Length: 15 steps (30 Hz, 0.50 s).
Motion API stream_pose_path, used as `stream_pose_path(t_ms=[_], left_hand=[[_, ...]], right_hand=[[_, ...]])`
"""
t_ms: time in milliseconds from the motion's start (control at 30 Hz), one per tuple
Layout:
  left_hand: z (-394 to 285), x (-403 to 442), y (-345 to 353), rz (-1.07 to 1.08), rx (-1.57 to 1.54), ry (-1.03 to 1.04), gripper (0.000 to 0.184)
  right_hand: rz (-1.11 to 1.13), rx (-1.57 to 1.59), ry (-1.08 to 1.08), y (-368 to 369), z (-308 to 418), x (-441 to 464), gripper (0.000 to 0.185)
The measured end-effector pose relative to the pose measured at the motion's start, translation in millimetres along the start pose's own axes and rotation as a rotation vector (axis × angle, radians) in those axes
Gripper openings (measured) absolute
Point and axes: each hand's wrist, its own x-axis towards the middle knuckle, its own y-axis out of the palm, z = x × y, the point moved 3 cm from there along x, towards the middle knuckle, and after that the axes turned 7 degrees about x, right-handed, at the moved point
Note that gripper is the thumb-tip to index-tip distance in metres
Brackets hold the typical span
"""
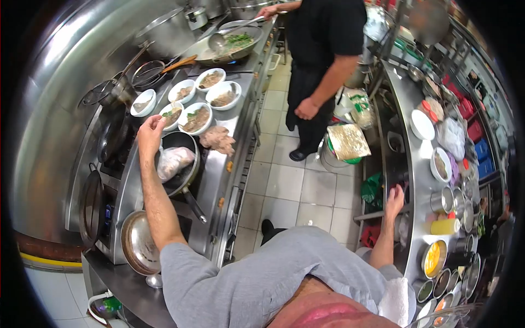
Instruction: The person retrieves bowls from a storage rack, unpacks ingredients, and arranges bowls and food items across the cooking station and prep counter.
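Observation:
My left hand is over a white bowl with meat and a bit of green in it, its fingertips pinched together at the rim; what they hold is too small to name. Beside it stand more white bowls of meat, one touching a pale lump of raw meat. Below the hand, a black pan holds a plastic bag of meat. My right hand hangs beside the right counter, fingers apart and holding nothing that shows.
A co-worker in black stands ahead in the aisle, one hand on a ladle over a large wok of greens. A foil-topped bin is on the floor. Bowls, pots and a yellow bottle crowd the right counter.

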Motion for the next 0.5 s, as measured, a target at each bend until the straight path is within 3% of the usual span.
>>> stream_pose_path(t_ms=[133,167,267,300,367,400,500], left_hand=[[-85,-112,55,0.059,-0.464,-0.055,0.030],[-97,-147,80,0.082,-0.447,-0.096,0.030],[-117,-262,167,0.388,-0.643,-0.173,0.021],[-106,-307,201,0.514,-0.603,-0.335,0.020],[-73,-402,259,0.681,-0.524,-0.357,0.021],[-50,-451,281,0.771,-0.443,-0.507,0.019],[12,-586,295,1.089,-0.515,-0.793,0.016]], right_hand=[[0.042,-0.231,-0.117,-42,-5,36,0.030],[0.066,-0.317,-0.074,-52,-9,41,0.032],[0.189,-0.502,0.051,-80,-31,44,0.038],[0.214,-0.520,0.077,-88,-43,42,0.041],[0.269,-0.503,0.146,-103,-63,33,0.047],[0.315,-0.521,0.148,-110,-70,29,0.051],[0.329,-0.503,-0.083,-120,-100,7,0.053]])
